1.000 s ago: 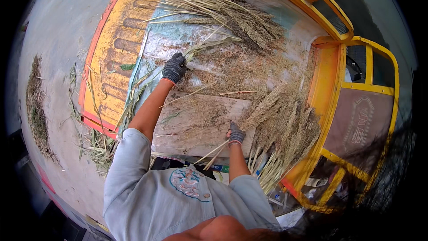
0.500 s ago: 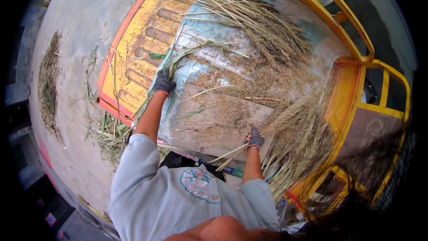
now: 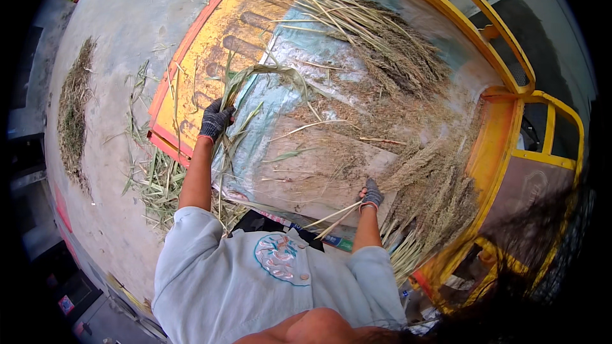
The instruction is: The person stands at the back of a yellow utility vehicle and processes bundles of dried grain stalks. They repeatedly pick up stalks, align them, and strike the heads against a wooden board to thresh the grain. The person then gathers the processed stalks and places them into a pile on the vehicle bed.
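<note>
My left hand [image 3: 215, 121], in a dark glove, is closed around a bunch of long green leaves and stalks [image 3: 261, 79] at the left edge of a pale plastic sheet [image 3: 299, 146]. My right hand [image 3: 371, 195], also gloved, grips dry straw stems [image 3: 331, 218] at the near edge of the sheet, beside a heap of dry grain stalks [image 3: 437, 194]. A second bundle of dry stalks [image 3: 382, 41] lies at the far end of the sheet.
The sheet lies on a yellow and orange metal platform [image 3: 210, 57] with a yellow rail [image 3: 503, 57] on the right. Loose green leaves [image 3: 150, 178] litter the concrete floor on the left, and a strip of dry chaff [image 3: 73, 114] lies further left.
My left hand has drawn back from the middle of the sheet to its left edge, pulling the green stalks with it. My right hand has stayed by the stalk heap.
</note>
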{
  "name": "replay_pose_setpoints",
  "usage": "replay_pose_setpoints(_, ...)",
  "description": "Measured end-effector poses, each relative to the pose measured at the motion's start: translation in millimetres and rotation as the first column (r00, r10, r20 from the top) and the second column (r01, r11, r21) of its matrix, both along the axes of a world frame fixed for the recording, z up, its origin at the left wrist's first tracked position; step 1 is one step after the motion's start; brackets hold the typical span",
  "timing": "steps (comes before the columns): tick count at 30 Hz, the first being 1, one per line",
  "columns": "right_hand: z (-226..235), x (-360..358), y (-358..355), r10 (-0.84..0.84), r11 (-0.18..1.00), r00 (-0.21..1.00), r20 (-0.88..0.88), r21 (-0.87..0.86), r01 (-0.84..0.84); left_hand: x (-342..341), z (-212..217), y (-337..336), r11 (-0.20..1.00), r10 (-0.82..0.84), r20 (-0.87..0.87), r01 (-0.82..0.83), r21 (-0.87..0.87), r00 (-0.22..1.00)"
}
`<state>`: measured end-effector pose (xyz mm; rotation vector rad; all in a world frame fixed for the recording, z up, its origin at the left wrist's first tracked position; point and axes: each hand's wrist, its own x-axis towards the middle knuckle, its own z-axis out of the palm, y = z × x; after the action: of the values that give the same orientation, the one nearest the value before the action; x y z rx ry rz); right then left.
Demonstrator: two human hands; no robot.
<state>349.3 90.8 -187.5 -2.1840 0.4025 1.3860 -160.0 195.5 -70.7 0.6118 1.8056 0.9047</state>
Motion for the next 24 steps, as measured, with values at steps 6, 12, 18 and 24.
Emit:
replay_pose_setpoints(6, -5, 0, -3, 0.045, 0.999, 0.999, 0.004, -0.021, -0.045, -19, -52, -21, 0.855, -0.503, -0.581, 0.464, -0.231, 0.640)
replay_pose_setpoints(12, -8, 6, -4, -0.015, 0.999, 0.998, -0.062, 0.048, 0.018, 17, -90, -42, 0.774, -0.630, -0.596, 0.341, -0.534, 0.498)
replay_pose_setpoints(18, -13, 1, -5, -0.075, 0.997, 0.994, 0.077, 0.020, 0.074, -11, -65, -48, 0.883, -0.468, -0.566, 0.377, -0.279, 0.679)
replay_pose_setpoints(24, 5, -5, 2, -0.066, 0.997, 0.998, 0.008, 0.044, 0.066, -65, -14, -127, 0.948, -0.299, -0.788, 0.260, -0.181, 0.538)
